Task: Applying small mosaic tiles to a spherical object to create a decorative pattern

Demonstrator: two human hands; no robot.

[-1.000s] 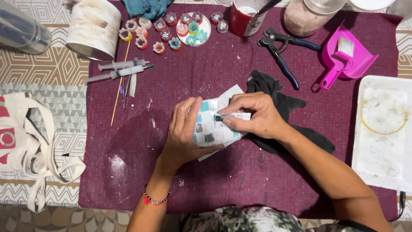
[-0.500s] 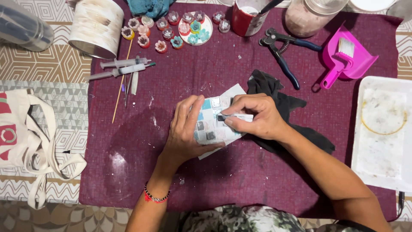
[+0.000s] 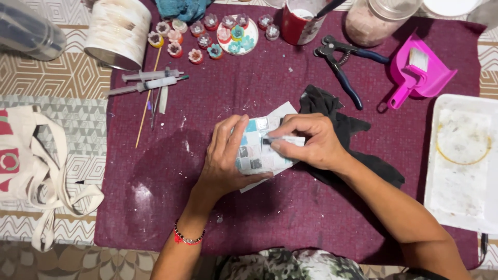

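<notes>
Surface: a maroon cloth (image 3: 290,218) covers it, filling most of the frame, dusted with pale smears left of centre.
White tray: lower right edge of the frame (image 3: 441,171), flat and rimmed, holding a thin yellowish ring.
Black rag: soft, crumpled cloth (image 3: 358,129) right of centre, partly under the right forearm.
Mosaic piece: centre of the frame (image 3: 255,155), a small flat panel of grey, white and turquoise tiles lying on a white sheet (image 3: 282,111). It looks stiff, light and brittle at the tile edges, likely gritty rather than slippery; best taken by its outer edges, flat, not by single tiles.
Left hand: (image 3: 225,158) lies on the panel's left side, fingers spread flat over it, pressing it down rather than closing round it.
Right hand: (image 3: 306,142) is closed in a pinch on a small dark tool (image 3: 266,140), its tip touching the tiles.
Nippers: blue-handled (image 3: 342,65), upper right, well apart from both hands.
</notes>
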